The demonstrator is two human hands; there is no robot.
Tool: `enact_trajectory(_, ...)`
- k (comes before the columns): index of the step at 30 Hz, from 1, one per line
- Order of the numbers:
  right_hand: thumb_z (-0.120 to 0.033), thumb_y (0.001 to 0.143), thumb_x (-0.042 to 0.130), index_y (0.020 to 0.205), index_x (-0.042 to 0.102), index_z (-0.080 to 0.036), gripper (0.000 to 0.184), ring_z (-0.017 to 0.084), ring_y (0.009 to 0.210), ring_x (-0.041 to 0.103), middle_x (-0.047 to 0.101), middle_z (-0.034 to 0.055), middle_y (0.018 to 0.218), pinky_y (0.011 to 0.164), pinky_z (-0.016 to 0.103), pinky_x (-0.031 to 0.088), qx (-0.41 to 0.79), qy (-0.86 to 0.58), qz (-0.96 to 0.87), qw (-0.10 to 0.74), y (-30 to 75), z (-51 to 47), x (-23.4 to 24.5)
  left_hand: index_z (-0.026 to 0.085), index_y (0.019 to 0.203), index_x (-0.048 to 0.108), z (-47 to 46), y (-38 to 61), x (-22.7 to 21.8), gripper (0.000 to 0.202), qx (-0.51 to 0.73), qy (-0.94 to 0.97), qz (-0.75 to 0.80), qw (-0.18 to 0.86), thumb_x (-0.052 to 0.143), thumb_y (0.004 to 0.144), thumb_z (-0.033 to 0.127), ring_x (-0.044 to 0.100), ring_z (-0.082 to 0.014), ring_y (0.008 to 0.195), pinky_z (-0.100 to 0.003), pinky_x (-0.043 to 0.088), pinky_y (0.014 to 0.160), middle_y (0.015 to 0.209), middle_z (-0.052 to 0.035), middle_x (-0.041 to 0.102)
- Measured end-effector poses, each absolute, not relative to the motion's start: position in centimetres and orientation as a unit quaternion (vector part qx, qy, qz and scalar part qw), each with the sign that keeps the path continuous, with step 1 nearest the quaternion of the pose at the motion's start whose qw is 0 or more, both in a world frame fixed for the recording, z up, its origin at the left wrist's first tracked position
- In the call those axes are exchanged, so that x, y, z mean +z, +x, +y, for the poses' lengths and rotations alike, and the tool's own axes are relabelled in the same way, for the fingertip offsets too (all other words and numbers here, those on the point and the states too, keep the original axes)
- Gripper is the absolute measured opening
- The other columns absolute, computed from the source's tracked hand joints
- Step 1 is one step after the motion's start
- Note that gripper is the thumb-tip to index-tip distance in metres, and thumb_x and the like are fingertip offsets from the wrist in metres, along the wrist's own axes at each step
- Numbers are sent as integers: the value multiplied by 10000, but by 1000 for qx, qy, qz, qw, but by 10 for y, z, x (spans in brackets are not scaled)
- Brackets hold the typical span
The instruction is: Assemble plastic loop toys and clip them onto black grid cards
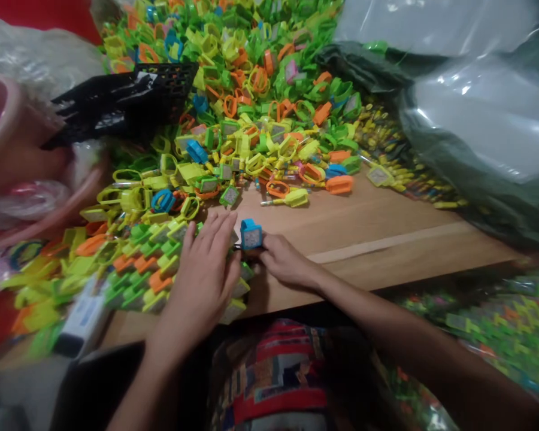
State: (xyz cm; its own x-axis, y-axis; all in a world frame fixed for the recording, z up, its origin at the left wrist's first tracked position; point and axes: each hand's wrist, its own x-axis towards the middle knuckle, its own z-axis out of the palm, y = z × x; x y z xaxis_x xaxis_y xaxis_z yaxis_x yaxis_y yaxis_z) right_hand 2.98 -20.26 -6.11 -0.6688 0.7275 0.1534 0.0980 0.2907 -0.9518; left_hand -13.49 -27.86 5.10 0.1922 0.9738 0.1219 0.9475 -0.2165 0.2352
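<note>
My left hand (206, 272) lies flat with fingers stretched out over a packed row of green, orange and yellow plastic toy rings (148, 263) at the table's near edge. My right hand (282, 258) pinches a blue toy ring (251, 234) with a pale square face, held upright just right of my left fingertips. A big heap of loose plastic rings (251, 108) in green, yellow, orange and blue covers the wooden table (377, 227) behind both hands.
A black plastic basket (126, 99) rests on the heap at the left. Pink rimmed containers (9, 155) stand at the far left. Large clear and dark green plastic bags (476, 120) lie at the right. A bag of coloured pieces (498, 323) sits below the table edge.
</note>
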Motion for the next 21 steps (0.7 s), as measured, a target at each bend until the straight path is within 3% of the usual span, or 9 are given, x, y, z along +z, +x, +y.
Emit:
enact_trajectory(3,-1,770,410,909,595,-185,295,164,778,559,625,15,853,773,276,455,490,-249,-779,302,36,-205,-68,187,1556,291,-280,-136,53,542,126,767,626,63,348,1041,346,332,-239,1529,-534,164,1285,1615,-118,421)
enact_trajectory(7,11,725,441,975,581,-185,347,185,844,556,633,51,937,805,297,458,448,-199,-819,297,31,-208,-69,168,1561,306,-277,-134,59,580,114,763,631,81,326,1053,446,337,-265,1524,-559,192,1272,1626,-144,393)
enact_trajectory(9,5,730,462,978,592,-174,332,192,876,567,655,70,971,813,300,462,453,-190,-828,269,27,-206,-63,154,1523,395,-271,-131,62,571,86,767,631,78,355,1046,466,367,-305,1500,-593,219,1252,1595,-158,438)
enact_trajectory(12,16,730,467,930,627,-158,309,177,808,583,685,62,914,751,272,454,466,-207,-833,217,27,-197,-45,140,1328,604,-261,-124,63,435,62,770,632,59,412,1039,404,484,-329,1385,-612,246,1232,1409,-147,617)
enact_trajectory(15,-33,824,487,1064,672,-154,326,188,820,624,715,75,919,770,281,461,431,-253,-841,207,37,-180,-26,151,1112,684,-257,-121,61,324,80,770,631,52,431,1034,339,570,-298,1230,-608,291,1209,1176,-104,704)
enact_trajectory(18,-206,951,488,1308,606,-151,380,246,935,674,735,135,1015,834,345,493,348,-378,-823,244,48,-163,-20,192,1035,684,-264,-124,57,277,140,772,619,37,439,1030,320,593,-271,1176,-608,314,1199,1108,-59,718)
enact_trajectory(21,-250,956,428,1242,652,-180,370,288,905,713,757,154,1012,803,389,528,284,-459,-813,221,55,-149,-34,250,1115,675,-269,-129,45,260,201,774,600,9,432,1025,281,608,-241,1183,-566,357,1192,1159,-24,725)
